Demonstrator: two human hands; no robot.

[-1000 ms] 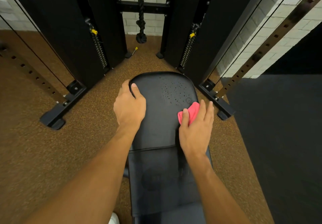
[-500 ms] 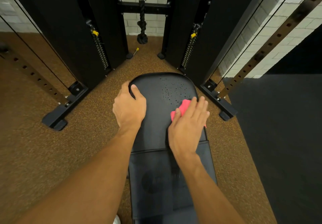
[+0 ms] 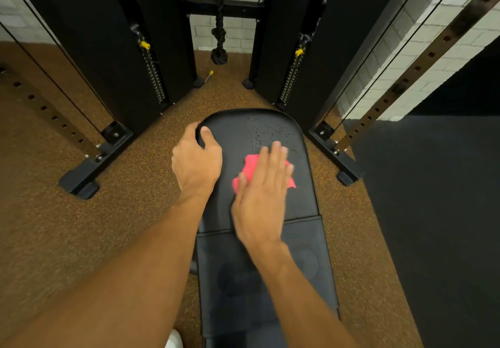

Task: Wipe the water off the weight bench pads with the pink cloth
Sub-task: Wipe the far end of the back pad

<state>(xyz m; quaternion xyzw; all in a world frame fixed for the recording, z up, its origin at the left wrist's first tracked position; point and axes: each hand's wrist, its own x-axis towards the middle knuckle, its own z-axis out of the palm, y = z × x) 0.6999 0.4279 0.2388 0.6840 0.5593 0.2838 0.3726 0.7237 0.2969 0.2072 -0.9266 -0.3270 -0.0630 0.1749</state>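
The bench pad [image 3: 259, 128] looks like smooth, shiny black leather with water drops [image 3: 266, 133]. The pink cloth [image 3: 250, 169] is soft. The floor [image 3: 81, 225] is rough and speckled.

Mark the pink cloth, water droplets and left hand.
pink cloth [image 3: 250, 167]: head view, exposed upper-left fold.
water droplets [image 3: 267, 131]: head view, middle of the speckled patch.
left hand [image 3: 196, 163]: head view, back of the hand gripping the bench pad [image 3: 303, 198].

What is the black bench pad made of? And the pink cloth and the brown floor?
The bench pad looks like smooth vinyl or leather: faintly shiny, with water beading on it. The pink cloth seems soft fabric; it crumples. The floor looks like rubber, grainy with yellow specks.
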